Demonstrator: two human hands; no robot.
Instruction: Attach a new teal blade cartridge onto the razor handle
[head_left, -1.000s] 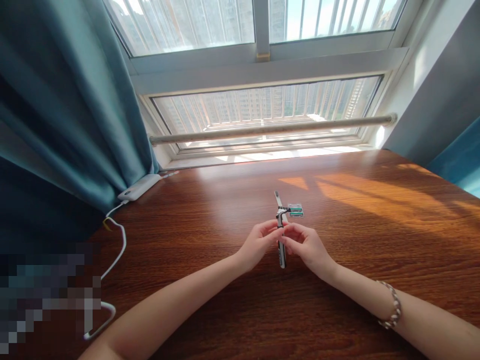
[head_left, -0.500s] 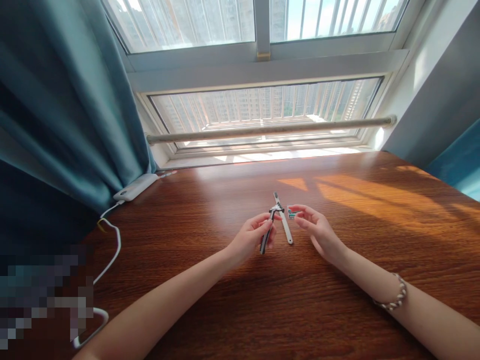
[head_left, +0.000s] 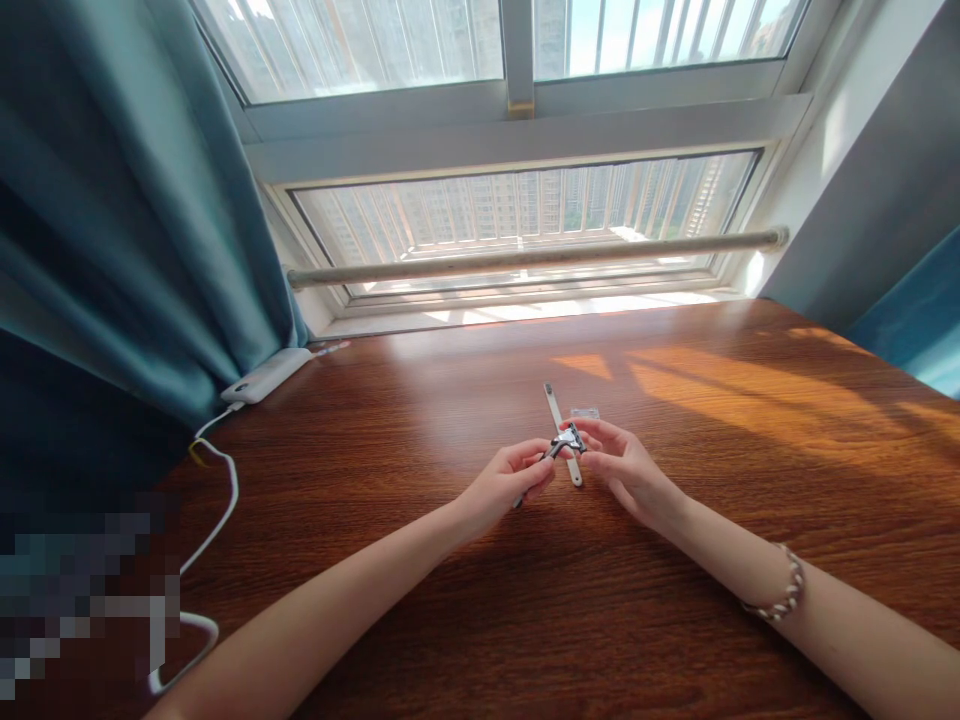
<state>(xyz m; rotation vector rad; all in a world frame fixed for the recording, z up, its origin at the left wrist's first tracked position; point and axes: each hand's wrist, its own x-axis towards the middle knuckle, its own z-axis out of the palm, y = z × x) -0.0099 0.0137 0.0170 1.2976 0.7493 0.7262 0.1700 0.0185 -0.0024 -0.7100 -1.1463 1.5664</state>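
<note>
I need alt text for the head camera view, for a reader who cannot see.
A person's left hand holds a razor, and the right hand is at the razor's head. Behind it, a white toothbrush and a small clear case lie on a brown table before a sunlit window.

Toothbrush [head_left: 553, 403], clear case [head_left: 585, 412] on table [head_left: 465, 620]

No readable text or labels.
</note>
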